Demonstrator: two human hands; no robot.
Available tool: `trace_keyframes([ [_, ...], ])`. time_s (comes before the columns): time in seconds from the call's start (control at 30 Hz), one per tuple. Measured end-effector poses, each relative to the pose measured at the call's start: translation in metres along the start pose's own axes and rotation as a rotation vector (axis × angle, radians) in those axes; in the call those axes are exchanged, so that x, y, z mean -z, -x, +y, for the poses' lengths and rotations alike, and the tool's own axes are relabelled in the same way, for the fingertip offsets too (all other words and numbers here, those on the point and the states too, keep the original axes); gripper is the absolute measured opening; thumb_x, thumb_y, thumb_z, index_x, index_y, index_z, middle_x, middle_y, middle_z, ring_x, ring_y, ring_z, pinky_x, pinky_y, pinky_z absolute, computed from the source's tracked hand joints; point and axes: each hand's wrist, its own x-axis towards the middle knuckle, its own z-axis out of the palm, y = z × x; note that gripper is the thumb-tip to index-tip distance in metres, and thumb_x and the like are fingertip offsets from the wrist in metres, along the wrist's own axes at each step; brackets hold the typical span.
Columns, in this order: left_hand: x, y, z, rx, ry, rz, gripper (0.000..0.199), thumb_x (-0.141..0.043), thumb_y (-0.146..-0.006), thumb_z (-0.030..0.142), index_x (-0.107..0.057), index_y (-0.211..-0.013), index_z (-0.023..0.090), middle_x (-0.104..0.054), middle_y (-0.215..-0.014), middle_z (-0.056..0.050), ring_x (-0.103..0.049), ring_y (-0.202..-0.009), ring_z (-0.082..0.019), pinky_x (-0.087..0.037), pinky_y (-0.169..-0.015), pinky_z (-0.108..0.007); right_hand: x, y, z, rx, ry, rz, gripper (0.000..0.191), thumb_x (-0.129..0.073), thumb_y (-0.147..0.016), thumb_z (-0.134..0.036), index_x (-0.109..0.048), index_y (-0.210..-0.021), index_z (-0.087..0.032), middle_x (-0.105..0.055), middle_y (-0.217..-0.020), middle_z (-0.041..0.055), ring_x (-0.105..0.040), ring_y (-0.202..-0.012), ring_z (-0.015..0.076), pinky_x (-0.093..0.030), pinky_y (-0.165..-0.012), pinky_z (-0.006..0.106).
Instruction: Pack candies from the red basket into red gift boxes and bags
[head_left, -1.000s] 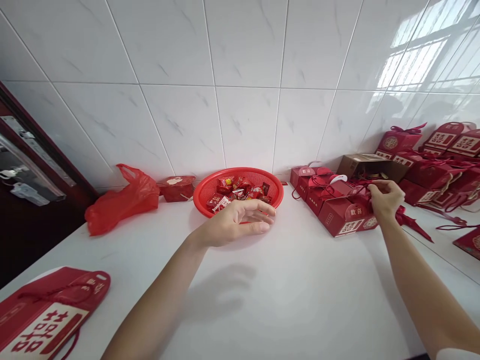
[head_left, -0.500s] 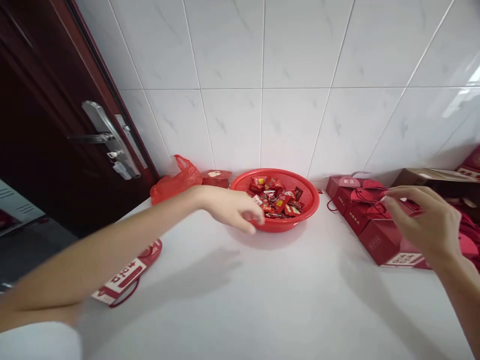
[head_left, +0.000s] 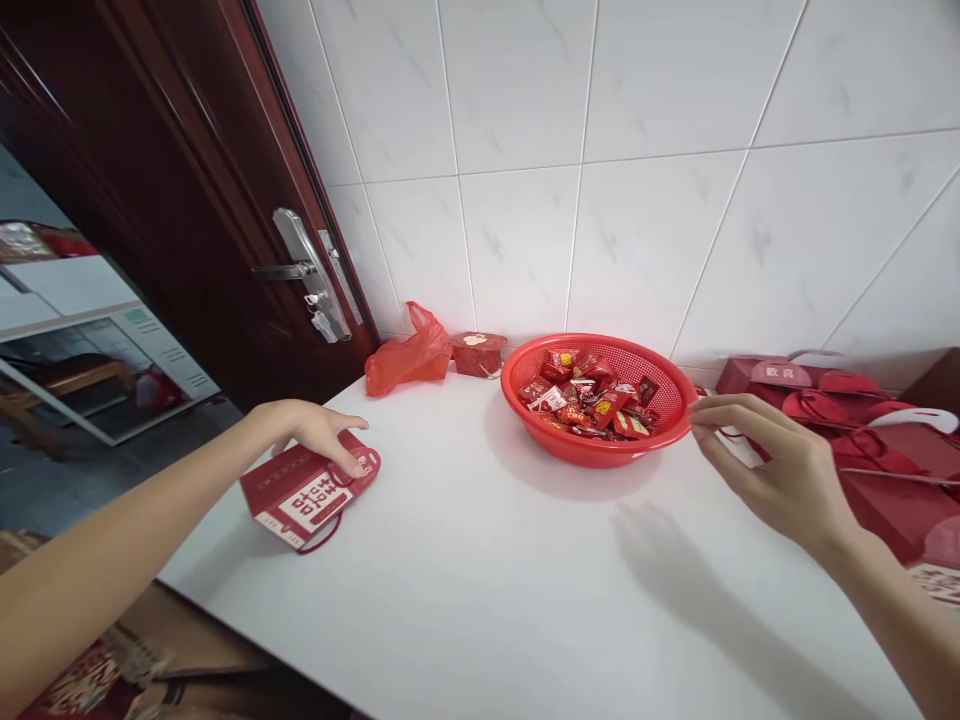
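"Where is the item?"
"The red box [head_left: 289,487] lies at the table's [head_left: 487,590] left end, left hand [head_left: 319,432] on it: thumb on the flap, fingers partly hidden. Firmness of grip: cannot tell."
"Right hand [head_left: 772,475]?"
"Beside the basket [head_left: 592,452], thumb and forefinger nearly meeting, nothing visible between."
"Handling?"
"Looks like thin card: probably light, smooth, stiff along the folds, easily dented. Best held by the side panels, not the flap or cord [head_left: 324,537]."
"Count?"
"One box under the hand, one basket, one plastic bag [head_left: 409,362], one small box [head_left: 478,356] by the wall. Right-hand boxes [head_left: 885,510] overlap: several, exact number unclear. Wrapped sweets [head_left: 589,395]: heaped, uncountable."
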Motion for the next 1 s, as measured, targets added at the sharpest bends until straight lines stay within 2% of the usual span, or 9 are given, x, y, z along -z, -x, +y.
trace_keyframes([
  [0.07, -0.001, 0.005, 0.017, 0.07, -0.067, -0.191, 0.103, -0.087, -0.042, 0.049, -0.061, -0.137, 0.019, -0.069, -0.121, -0.021, -0.071, -0.094, -0.04, -0.058, -0.072, -0.042, -0.005, 0.0, -0.008, -0.008, -0.063, -0.041, 0.007, -0.059, -0.093, -0.023, -0.065, -0.089, -0.023, -0.072, -0.094, 0.005, -0.071, -0.083, 0.0185, -0.057, -0.075, 0.03],
  [0.1, -0.001, 0.009, 0.028, 0.028, -0.107, -0.221, 0.102, -0.085, -0.044, 0.047, -0.059, -0.139, 0.019, -0.067, -0.126, -0.02, -0.069, -0.101, -0.04, -0.057, -0.078, -0.04, -0.007, -0.001, -0.012, -0.018, -0.095, -0.07, 0.008, -0.058, -0.093, -0.024, -0.065, -0.089, -0.023, -0.072, -0.095, 0.0055, -0.071, -0.084, 0.0187, -0.057, -0.075, 0.03],
  [0.23, 0.001, 0.041, 0.084, -0.394, -0.201, -0.178, 0.101, -0.083, -0.051, 0.051, -0.053, -0.144, 0.025, -0.06, -0.139, -0.012, -0.06, -0.12, -0.036, -0.05, -0.094, -0.035, -0.015, -0.008, -0.032, -0.077, -0.241, -0.286, 0.013, -0.054, -0.096, -0.028, -0.066, -0.095, -0.022, -0.072, -0.099, 0.0073, -0.071, -0.087, 0.0197, -0.058, -0.073, 0.031],
  [0.37, -0.01, 0.07, 0.137, -0.831, -0.126, -0.212, 0.088, -0.084, -0.057, 0.042, -0.054, -0.139, 0.033, -0.06, -0.129, -0.004, -0.06, -0.114, -0.03, -0.05, -0.085, -0.029, -0.024, -0.016, -0.049, -0.082, -0.416, -0.539, 0.019, -0.054, -0.098, -0.033, -0.067, -0.107, -0.022, -0.072, -0.101, 0.0066, -0.069, -0.089, 0.0193, -0.058, -0.079, 0.033],
  [0.5, -0.037, 0.068, 0.168, -1.092, 0.053, -0.124, 0.069, -0.086, -0.061, 0.048, -0.055, -0.118, 0.026, -0.057, -0.122, -0.005, -0.058, -0.105, -0.026, -0.048, -0.082, -0.03, -0.024, -0.016, -0.055, -0.059, -0.44, -0.61, 0.022, -0.056, -0.098, -0.037, -0.064, -0.114, -0.022, -0.069, -0.105, 0.007, -0.066, -0.086, 0.0183, -0.056, -0.078, 0.034],
  [0.63, -0.071, 0.053, 0.182, -1.119, 0.177, -0.034, 0.056, -0.082, -0.067, 0.055, -0.049, -0.097, 0.022, -0.054, -0.111, -0.005, -0.056, -0.089, -0.022, -0.047, -0.072, -0.031, -0.01, -0.012, -0.059, -0.093, -0.277, -0.542, 0.027, -0.06, -0.096, -0.038, -0.062, -0.118, -0.022, -0.063, -0.115, 0.0104, -0.063, -0.087, 0.0188, -0.055, -0.073, 0.033],
  [0.8, -0.091, 0.048, 0.187, -1.068, 0.303, -0.002, 0.059, -0.083, -0.061, 0.061, -0.048, -0.086, 0.022, -0.052, -0.103, -0.003, -0.053, -0.084, -0.02, -0.045, -0.068, -0.031, -0.005, -0.007, -0.069, -0.042, -0.173, -0.73, 0.025, -0.053, -0.1, -0.038, -0.07, -0.092, -0.022, -0.059, -0.124, 0.0099, -0.059, -0.068, 0.0125, -0.05, -0.064, 0.03],
  [0.93, -0.094, 0.049, 0.185, -0.995, 0.418, 0.013, 0.042, -0.055, -0.09, 0.059, -0.051, -0.075, 0.019, -0.053, -0.092, -0.003, -0.052, -0.079, -0.017, -0.045, -0.071, -0.031, -0.017, -0.005, -0.075, -0.045, -0.078, -0.761, 0.024, -0.047, -0.102, -0.034, -0.064, -0.093, -0.02, -0.058, -0.128, 0.0106, -0.053, -0.058, 0.0095, -0.046, -0.06, 0.03],
  [1.0, -0.093, 0.048, 0.184, -0.926, 0.451, 0.017, 0.041, -0.046, -0.095, 0.05, -0.051, -0.07, 0.019, -0.056, -0.089, -0.003, -0.055, -0.079, -0.017, -0.047, -0.072, -0.031, -0.019, -0.006, -0.075, -0.105, -0.089, -0.778, 0.022, -0.049, -0.101, -0.038, -0.059, -0.096, -0.02, -0.059, -0.123, 0.0099, -0.055, -0.059, 0.0112, -0.045, -0.059, 0.03],
])
